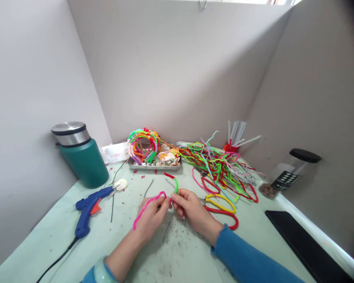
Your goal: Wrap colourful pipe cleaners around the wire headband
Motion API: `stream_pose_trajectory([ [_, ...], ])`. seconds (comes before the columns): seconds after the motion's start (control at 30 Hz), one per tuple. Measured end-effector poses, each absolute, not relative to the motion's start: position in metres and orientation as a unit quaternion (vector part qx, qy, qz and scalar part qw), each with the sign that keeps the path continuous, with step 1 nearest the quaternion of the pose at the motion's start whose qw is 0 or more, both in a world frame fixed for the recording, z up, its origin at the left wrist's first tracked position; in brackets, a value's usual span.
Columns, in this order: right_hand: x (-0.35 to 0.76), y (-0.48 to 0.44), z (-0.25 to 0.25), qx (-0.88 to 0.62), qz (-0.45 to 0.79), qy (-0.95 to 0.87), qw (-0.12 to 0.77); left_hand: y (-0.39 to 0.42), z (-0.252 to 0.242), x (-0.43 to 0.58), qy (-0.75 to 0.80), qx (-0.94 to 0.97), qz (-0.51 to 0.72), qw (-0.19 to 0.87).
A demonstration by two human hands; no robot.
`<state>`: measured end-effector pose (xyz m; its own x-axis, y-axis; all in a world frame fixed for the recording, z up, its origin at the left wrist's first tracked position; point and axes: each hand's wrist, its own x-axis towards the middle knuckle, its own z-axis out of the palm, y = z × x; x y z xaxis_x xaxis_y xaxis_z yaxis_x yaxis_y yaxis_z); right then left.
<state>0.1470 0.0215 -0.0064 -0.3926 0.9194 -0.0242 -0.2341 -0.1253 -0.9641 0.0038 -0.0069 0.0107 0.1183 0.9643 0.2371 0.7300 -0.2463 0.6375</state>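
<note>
Blue sleeves (pixel 250 255) occupy the near edge of the surface (pixel 153 267). At the left, a glue gun (pixel 87 214) lies with its nozzle by a pale disc (pixel 121 184); route both wrists clear of the nozzle, which may be hot. Left of centre, the left hand (pixel 153 215) is closed, thumb and finger clamped on the pink pipe cleaner (pixel 149 203), whose free end trails back over that hand. Just right of it, the right hand (pixel 192 208) pinches the lower end of the green-and-red pipe cleaner (pixel 176 184), its red tip pointing far and left. Fingertips partly hide where the two stems meet. For a firm junction, grip close to the meeting point, turn in small increments and tuck any wire ends inward. Farther right, scissors (pixel 218 210) lie within reach beside the right hand.
</note>
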Motion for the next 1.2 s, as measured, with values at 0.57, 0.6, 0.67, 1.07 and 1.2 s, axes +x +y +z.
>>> stream_pose_trajectory([
  [0.57,0.1481,0.0215,-0.0098,-0.315,0.695,-0.482,0.431,0.0006,0.0027,0.0006,0.604,0.655,0.422,0.171],
  [0.6,0.1481,0.0216,-0.0104,-0.315,0.695,-0.481,0.431,0.0006,0.0025,0.0002,0.599,0.659,0.426,0.160],
  [0.67,0.1480,0.0219,-0.0119,-0.314,0.695,-0.482,0.432,0.0004,0.0023,-0.0008,0.585,0.676,0.429,0.129],
  [1.07,0.1496,0.0252,-0.0115,-0.318,0.691,-0.458,0.461,-0.0040,0.0083,0.0008,0.496,0.773,0.365,0.152],
  [1.2,0.1486,0.0250,-0.0117,-0.333,0.680,-0.467,0.456,-0.0036,0.0098,0.0020,0.516,0.756,0.348,0.201],
])
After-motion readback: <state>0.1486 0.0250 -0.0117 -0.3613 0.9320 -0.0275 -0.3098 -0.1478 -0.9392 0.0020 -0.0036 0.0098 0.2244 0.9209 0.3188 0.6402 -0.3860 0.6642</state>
